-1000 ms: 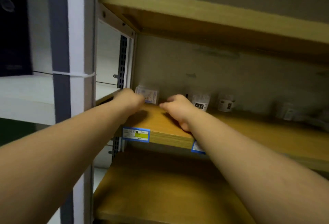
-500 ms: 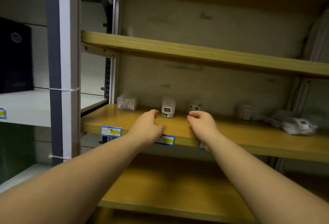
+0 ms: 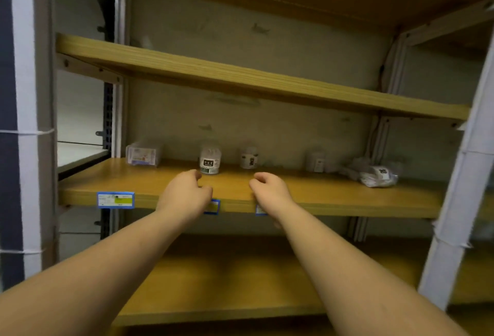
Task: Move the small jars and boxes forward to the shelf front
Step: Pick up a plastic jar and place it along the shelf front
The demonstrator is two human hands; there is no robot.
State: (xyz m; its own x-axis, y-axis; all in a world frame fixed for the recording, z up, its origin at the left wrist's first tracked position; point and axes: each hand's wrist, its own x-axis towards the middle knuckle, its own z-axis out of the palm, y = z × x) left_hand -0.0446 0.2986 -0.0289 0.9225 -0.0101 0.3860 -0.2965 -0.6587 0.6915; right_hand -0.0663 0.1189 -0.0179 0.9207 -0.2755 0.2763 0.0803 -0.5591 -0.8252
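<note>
On the middle wooden shelf (image 3: 334,199) a small clear box (image 3: 143,153) sits at the back left. A white jar with a black label (image 3: 209,160) stands a little forward of a second small jar (image 3: 248,157) and a pale third container (image 3: 316,161) near the back wall. My left hand (image 3: 184,194) rests at the shelf front just below the labelled jar, fingers curled and empty. My right hand (image 3: 270,191) is beside it over the shelf edge, fingers also curled, holding nothing.
A crumpled plastic bag with white contents (image 3: 375,172) lies at the back right of the shelf. Blue price tags (image 3: 115,199) stick to the shelf front. Another wooden shelf (image 3: 240,76) runs above and one below. Grey uprights (image 3: 454,202) frame the bay.
Both hands came away from the box at the left and moved right, to the shelf front before the labelled jar. The view pulled back and tilted up.
</note>
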